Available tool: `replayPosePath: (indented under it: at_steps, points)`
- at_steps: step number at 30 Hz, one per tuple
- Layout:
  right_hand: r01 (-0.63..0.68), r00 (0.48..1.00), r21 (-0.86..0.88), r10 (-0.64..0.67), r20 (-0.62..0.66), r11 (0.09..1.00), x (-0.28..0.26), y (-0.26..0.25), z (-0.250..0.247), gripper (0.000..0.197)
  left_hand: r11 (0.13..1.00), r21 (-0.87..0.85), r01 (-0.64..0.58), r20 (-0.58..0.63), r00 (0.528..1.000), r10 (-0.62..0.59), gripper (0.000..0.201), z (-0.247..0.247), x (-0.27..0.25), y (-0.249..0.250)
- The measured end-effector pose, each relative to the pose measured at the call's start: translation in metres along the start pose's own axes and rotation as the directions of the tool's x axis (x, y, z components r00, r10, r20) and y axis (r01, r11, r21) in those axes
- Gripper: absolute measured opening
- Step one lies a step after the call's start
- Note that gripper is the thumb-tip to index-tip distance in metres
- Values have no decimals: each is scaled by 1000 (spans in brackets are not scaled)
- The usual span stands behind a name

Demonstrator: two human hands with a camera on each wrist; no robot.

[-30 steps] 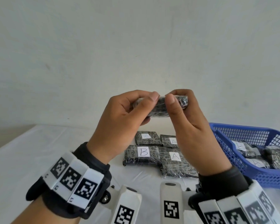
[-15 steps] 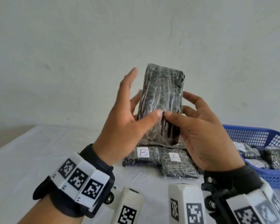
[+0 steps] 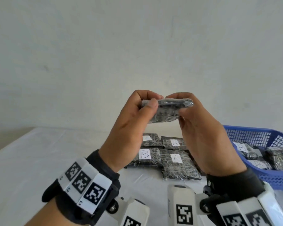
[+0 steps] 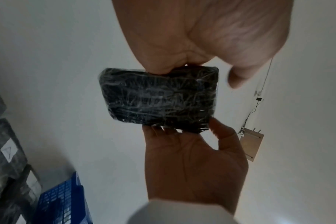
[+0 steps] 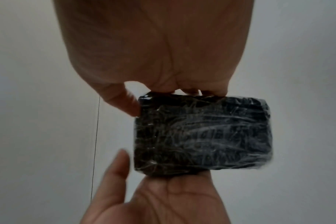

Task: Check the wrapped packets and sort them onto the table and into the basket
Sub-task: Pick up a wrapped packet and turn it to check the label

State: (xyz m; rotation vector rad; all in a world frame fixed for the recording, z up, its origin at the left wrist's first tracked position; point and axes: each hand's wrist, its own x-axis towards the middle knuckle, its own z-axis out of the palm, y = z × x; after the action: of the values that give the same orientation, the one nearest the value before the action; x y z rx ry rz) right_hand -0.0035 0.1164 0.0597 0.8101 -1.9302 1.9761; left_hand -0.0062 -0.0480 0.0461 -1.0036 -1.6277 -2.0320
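Plastic film: clear, wrinkled, wound tight round the dark packet [image 3: 166, 111].
Left fingers [image 3: 148, 95]: curled over the packet's top edge, thumb pressed on the near face; a firm pinch.
Right fingers [image 3: 180, 96]: curled over the same top edge, thumb under the near right corner; likewise a pinch.
Left hand [image 3: 129, 128]: raised, back toward the head camera, gripped the packet's left end.
Right hand [image 3: 201, 136]: raised beside the left, held the right end.
Packet: in the air between both hands, above the table [image 3: 39, 160], nearly flat, long side across; no label showed on the faces seen.
Left wrist view: packet [image 4: 159, 98] between left hand [image 4: 211, 30] above and right hand [image 4: 194, 166] below.
Right wrist view: packet [image 5: 201, 133] between right hand [image 5: 153, 45] above and left hand [image 5: 163, 200] below; blurred.
Table packets [image 3: 176, 162]: four wrapped ones lay in a close group under the hands; white labels read B, A, A; the far-left label could not be read.
Basket [image 3: 252, 136]: blue mesh plastic, stood at the right on the table, well right of the group.
Basket packets [image 3: 245, 149]: several wrapped ones inside; one label read B, another A.
Wrists: black bands with square-patterned white tags.
Wall: pale, plain, behind the table.
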Motion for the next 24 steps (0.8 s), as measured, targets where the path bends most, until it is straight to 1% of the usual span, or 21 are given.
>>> replayPosePath:
  at_steps: [2, 6, 9, 11, 13, 15, 17, 18, 19, 20, 21, 22, 24]
  points:
    - [11, 1000, 12, -11, 15, 1000, 0, -1, 5, 29, 999, -28, -20, -11, 1000, 20, 23, 0, 0, 1]
    - [90, 996, -18, -90, -4, 996, -2, 3, 11, 41, 997, -76, -30, -29, 999, 28, 18, 0, 0, 1]
    - [105, 994, 14, -105, -18, 994, -2, 2, 15, 40, 996, -81, -40, -32, 999, 37, 15, 0, 0, 0]
    - [98, 995, -19, -98, -17, 995, -2, 3, 13, 41, 996, -89, -31, -27, 999, 29, 19, 0, 0, -1]
    - [100, 995, -65, -98, 24, 993, -3, 4, 11, 42, 995, -97, -17, -37, 999, 14, 29, -4, 1, 1]
    - [105, 993, -133, -95, 75, 986, -5, 7, 12, 42, 996, -78, 46, -95, 994, -54, 44, -7, 3, 1]
    - [105, 992, -156, -93, 85, 982, -5, 12, 11, 41, 980, -28, 196, -182, 963, -197, 49, -10, 5, -1]
    - [102, 993, -137, -93, 72, 985, -5, 15, 11, 39, 957, -29, 289, -194, 938, -288, 45, -9, 5, -1]
    - [94, 995, -103, -89, 50, 990, -4, 18, 11, 36, 922, -78, 379, -177, 905, -387, 38, -8, 6, -1]
    - [81, 996, -73, -79, 32, 994, -4, 22, 10, 31, 877, -153, 455, -137, 869, -475, 31, -7, 6, 0]
    - [69, 998, -64, -69, 11, 996, -3, 25, 11, 27, 841, -207, 500, -108, 843, -527, 25, -6, 7, 1]
    - [55, 998, -61, -55, -6, 997, -2, 27, 12, 24, 826, -225, 517, -100, 831, -547, 21, -7, 7, 1]
    - [1, 999, -46, -3, -47, 999, -1, 34, 11, 29, 832, -222, 509, -121, 832, -541, 18, -12, 8, 2]
